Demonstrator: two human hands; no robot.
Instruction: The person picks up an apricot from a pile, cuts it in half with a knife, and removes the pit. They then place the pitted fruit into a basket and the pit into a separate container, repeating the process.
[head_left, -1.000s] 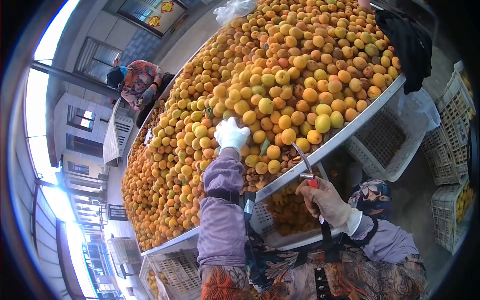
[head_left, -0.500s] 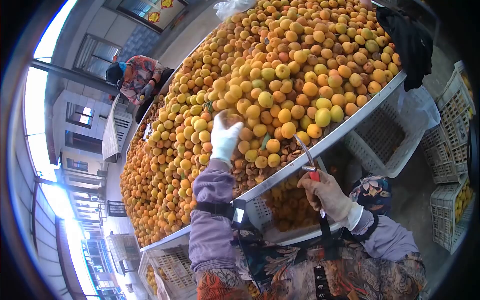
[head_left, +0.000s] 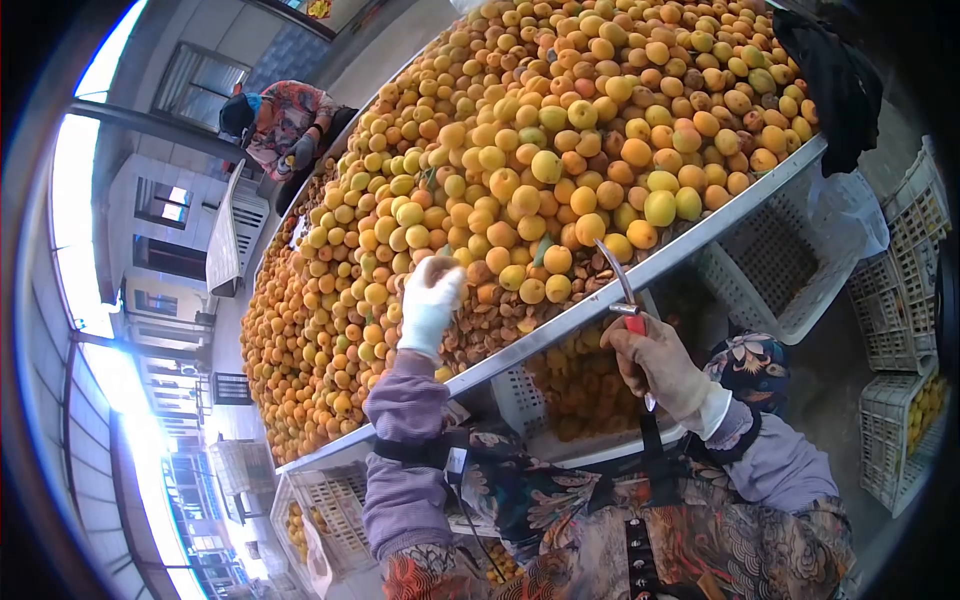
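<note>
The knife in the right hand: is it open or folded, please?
Open: the knife shows its curved blade sticking out beyond the right hand.

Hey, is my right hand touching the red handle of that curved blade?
Touching. The head view shows your gloved right hand closed around the red handle, with the curved blade sticking out beyond it.

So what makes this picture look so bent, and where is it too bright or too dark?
In the head view, lines bow and the corners go black, probably from a wide lens; in the head view, white glare washes out the left side beside the roof; also in the head view, the fruit looks fairly clear, while the space under the table sits in shade.
</note>
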